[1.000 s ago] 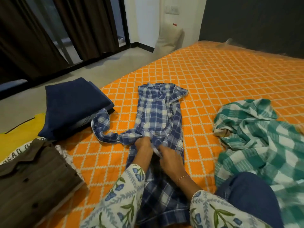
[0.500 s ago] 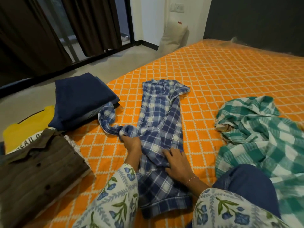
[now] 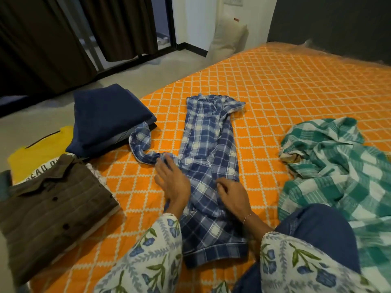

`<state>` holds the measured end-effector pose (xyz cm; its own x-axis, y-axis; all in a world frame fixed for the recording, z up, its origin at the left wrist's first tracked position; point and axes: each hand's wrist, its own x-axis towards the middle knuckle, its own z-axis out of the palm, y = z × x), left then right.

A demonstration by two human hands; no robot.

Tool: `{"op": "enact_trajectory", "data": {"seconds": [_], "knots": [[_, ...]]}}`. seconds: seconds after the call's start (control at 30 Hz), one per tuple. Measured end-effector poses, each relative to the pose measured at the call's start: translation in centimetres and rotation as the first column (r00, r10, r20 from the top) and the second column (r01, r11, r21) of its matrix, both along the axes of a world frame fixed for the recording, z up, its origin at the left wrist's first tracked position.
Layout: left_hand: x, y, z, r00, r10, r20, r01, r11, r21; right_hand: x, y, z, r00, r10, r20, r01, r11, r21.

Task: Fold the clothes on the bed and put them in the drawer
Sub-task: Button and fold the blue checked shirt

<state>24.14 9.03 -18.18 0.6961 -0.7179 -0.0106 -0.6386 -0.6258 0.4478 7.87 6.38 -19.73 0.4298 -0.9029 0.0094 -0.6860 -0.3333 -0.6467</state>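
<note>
Left hand [image 3: 172,180] flat, right hand [image 3: 232,194] curled, both on blue plaid shirt [image 3: 208,144].

My left hand [image 3: 172,182] has let go of the shirt [image 3: 208,157] sleeve and now lies flat on it. My right hand [image 3: 233,197] has slid right, fingers curled on the shirt's edge.
</note>
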Motion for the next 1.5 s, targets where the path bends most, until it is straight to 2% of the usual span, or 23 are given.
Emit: {"op": "enact_trajectory", "data": {"seconds": [0.03,0.07,0.1,0.13,0.17,0.23,0.33,0.43,0.53,0.6,0.67,0.77,0.83,0.9,1.0,1.1,1.17,1.23,1.27,1.3,1.37,1.43,1.5], "knots": [[-0.8,-0.3,-0.1,0.976,-0.177,0.128,0.179,0.984,-0.004,-0.1,-0.3,-0.5,0.999,-0.033,-0.03,0.03,0.997,-0.066],[-1.5,-0.8,-0.4,0.896,-0.388,0.217,0.383,0.921,0.068,-0.3,-0.6,-1.3,0.995,0.004,-0.101,-0.015,0.995,-0.102],[-2.1,-1.0,-1.0,0.799,-0.553,0.234,0.528,0.833,0.166,-0.4,-0.5,-1.9,0.979,0.072,-0.189,-0.088,0.993,-0.079],[-2.3,-1.2,-1.8,0.738,-0.647,0.193,0.596,0.758,0.264,-0.6,-0.3,-2.7,0.954,0.137,-0.268,-0.148,0.989,-0.022],[-2.1,-1.2,-2.7,0.725,-0.679,0.116,0.615,0.714,0.336,-0.9,0.1,-3.3,0.925,0.175,-0.337,-0.17,0.984,0.045],[-0.8,-0.6,-4.6,0.755,-0.655,-0.027,0.611,0.687,0.394,-1.8,0.9,-4.9,0.902,0.145,-0.406,-0.116,0.989,0.096],[0.9,0.3,-5.8,0.747,-0.66,-0.073,0.621,0.655,0.431,-2.8,1.8,-5.5,0.872,0.125,-0.474,-0.063,0.988,0.144],[0.6,-0.2,-4.7,0.738,-0.668,-0.102,0.617,0.606,0.502,-2.8,1.9,-5.0,0.886,0.087,-0.455,-0.017,0.987,0.157],[-0.8,-1.4,-3.1,0.752,-0.657,0.049,0.546,0.663,0.512,-1.6,0.6,-3.9,0.926,-0.019,-0.377,0.039,0.998,0.045],[-1.6,-3.0,-2.0,0.761,-0.616,0.203,0.508,0.761,0.403,-0.2,-1.7,-3.4,0.935,-0.048,-0.351,0.052,0.999,0.001],[-2.0,-5.9,-1.5,0.779,-0.586,0.225,0.523,0.804,0.281,1.1,-5.3,-3.2,0.945,-0.075,-0.318,0.087,0.996,0.022],[-1.9,-11.5,-1.7,0.796,-0.6,0.077,0.586,0.796,0.15,2.5,-10.4,-2.7,0.951,-0.078,-0.299,0.106,0.991,0.081],[-1.7,-16.2,-2.1,0.815,-0.57,-0.1,0.574,0.819,0.01,2.9,-14.5,-2.9,0.956,-0.074,-0.283,0.102,0.991,0.084],[-1.6,-19.9,-1.9,0.802,-0.526,-0.282,0.51,0.849,-0.136,3.1,-18.1,-3.0,0.963,-0.08,-0.257,0.104,0.991,0.08],[-1.8,-25.9,-2.2,0.779,-0.458,-0.428,0.381,0.888,-0.256,3.5,-24.9,-4.0,0.97,-0.178,-0.164,0.197,0.975,0.105],[-1.9,-31.0,-3.1,0.757,-0.406,-0.512,0.31,0.913,-0.266,4.2,-30.4,-3.7,0.935,-0.354,-0.006,0.347,0.914,0.21],[-1.7,-33.7,-3.6,0.725,-0.387,-0.569,0.308,0.922,-0.234,4.9,-33.8,-3.1,0.828,-0.543,0.139,0.472,0.81,0.348],[-0.9,-35.5,-4.0,0.706,-0.367,-0.605,0.334,0.927,-0.173,5.9,-36.8,-2.8,0.686,-0.688,0.236,0.481,0.672,0.563],[-0.4,-36.4,-4.3,0.701,-0.362,-0.615,0.346,0.926,-0.15,6.5,-38.3,-2.6,0.647,-0.72,0.251,0.464,0.633,0.619],[0.0,-36.9,-4.5,0.701,-0.34,-0.627,0.344,0.931,-0.121,7.0,-39.4,-2.5,0.641,-0.727,0.244,0.474,0.626,0.619],[0.8,-37.8,-4.5,0.747,-0.281,-0.603,0.287,0.954,-0.089,8.1,-41.6,-1.5,0.695,-0.678,0.24,0.506,0.697,0.508],[1.2,-38.6,-3.9,0.866,-0.237,-0.44,0.242,0.969,-0.046,9.7,-43.0,0.0,0.74,-0.603,0.297,0.502,0.789,0.354],[1.5,-39.5,-2.9,0.904,-0.238,-0.357,0.221,0.971,-0.086,11.6,-43.7,1.9,0.78,-0.519,0.349,0.437,0.852,0.288]]}}
